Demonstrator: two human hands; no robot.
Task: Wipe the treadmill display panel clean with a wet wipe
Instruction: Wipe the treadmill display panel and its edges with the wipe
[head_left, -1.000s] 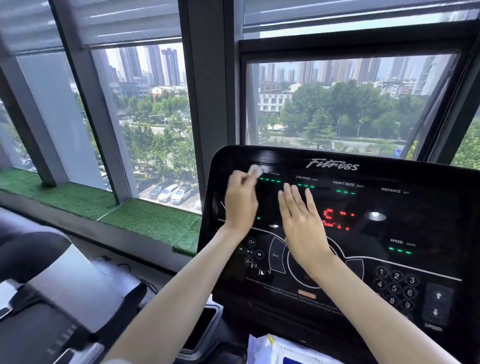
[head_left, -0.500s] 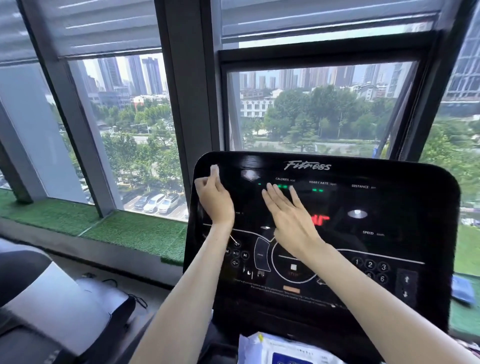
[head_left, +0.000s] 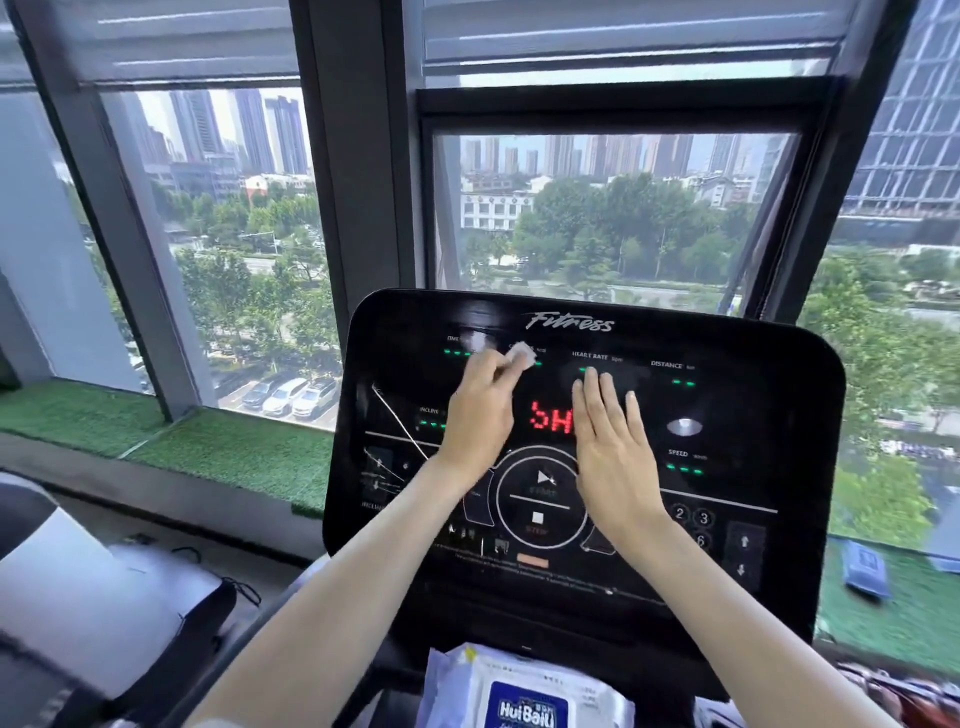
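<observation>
Head view, looking down on a glossy black treadmill display panel with "Fitness" lettered along its top edge, set before a tall dark-framed window. Raised against the upper left part of that panel, left hand with fingers curled, pinching a small crumpled white wet wipe at the fingertips; wipe held at the top row of labels, between the green dashes under TIME and the HEART RATE label, seemingly touching the surface. Laid flat on the panel's middle, right hand with fingers straight and close together, holding nothing, fingertips just below HEART RATE. Glowing red digits between the two hands, partly hidden on the right side. Below the panel's lower edge, a white plastic pack of wipes with a blue label. Green artificial turf ledge along the window sill at left; a flat blue object on the turf at right.
</observation>
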